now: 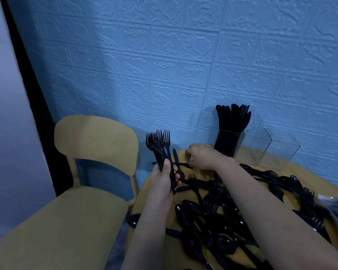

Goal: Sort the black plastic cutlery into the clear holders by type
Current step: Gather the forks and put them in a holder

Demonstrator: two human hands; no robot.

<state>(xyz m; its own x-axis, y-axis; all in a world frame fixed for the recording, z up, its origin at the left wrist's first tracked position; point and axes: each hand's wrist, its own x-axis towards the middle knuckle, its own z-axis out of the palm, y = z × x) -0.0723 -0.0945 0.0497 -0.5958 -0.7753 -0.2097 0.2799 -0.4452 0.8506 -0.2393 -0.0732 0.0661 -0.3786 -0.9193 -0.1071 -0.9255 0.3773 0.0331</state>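
Forks (160,147): bunch gripped in left hand (164,180), tines up, held just over the table's left edge
Right hand (201,156): reaching across to far side of table, fingers curled on a black piece, prob pinching it but can't tell which type
Pile (222,217): loose black forks & spoons all over the yellow table (310,172)
Holder w/ knives (229,139): clear, packed, at the wall
Empty holder (275,152): clear, just right of it
Chair (94,145): yellow, left of table
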